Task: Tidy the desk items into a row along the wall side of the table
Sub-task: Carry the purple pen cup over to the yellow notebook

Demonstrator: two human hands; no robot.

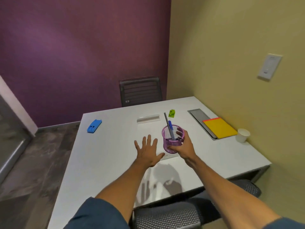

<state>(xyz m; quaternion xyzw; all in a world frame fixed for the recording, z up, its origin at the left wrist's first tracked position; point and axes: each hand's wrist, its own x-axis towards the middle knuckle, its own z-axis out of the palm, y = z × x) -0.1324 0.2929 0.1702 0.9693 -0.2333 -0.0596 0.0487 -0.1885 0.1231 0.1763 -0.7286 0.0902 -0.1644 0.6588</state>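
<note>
A white rectangular table (107, 162) fills the middle of the view, its right edge running along a yellow-green wall (231, 47). A dark mesh-backed office chair (140, 90) stands at the far side. A grey mesh-seated chair (166, 215) sits tucked under the near edge.

A long flat grey panel (198, 115) lies on the table near the wall. A yellow notepad with an orange-red top strip (219, 128) lies across its near end.

The left hand (148, 152) is spread flat, palm down, fingers straight and apart, over the middle of the table. It holds nothing, and its thumb points toward the cup beside it.

The right hand (183, 147) has its grip closed round a pink wire-mesh pen cup (171, 142), thumb low on the near side and fingers curled over the far rim. The cup is near the table's centre, well apart from the wall, and leans slightly. Whether its base touches the table I cannot tell. Several blue and grey pens (170, 128) stand slanted in it.

A blue plastic block-shaped desk tool (94, 126) lies toward the far left edge. A clear plastic strip (148, 118) lies beyond the hands.

A white paper cup (243, 135) stands upright just beside the notepad's near corner, close to the wall. A small lime-green object (172, 113) sits between the clear strip and the grey panel.
</note>
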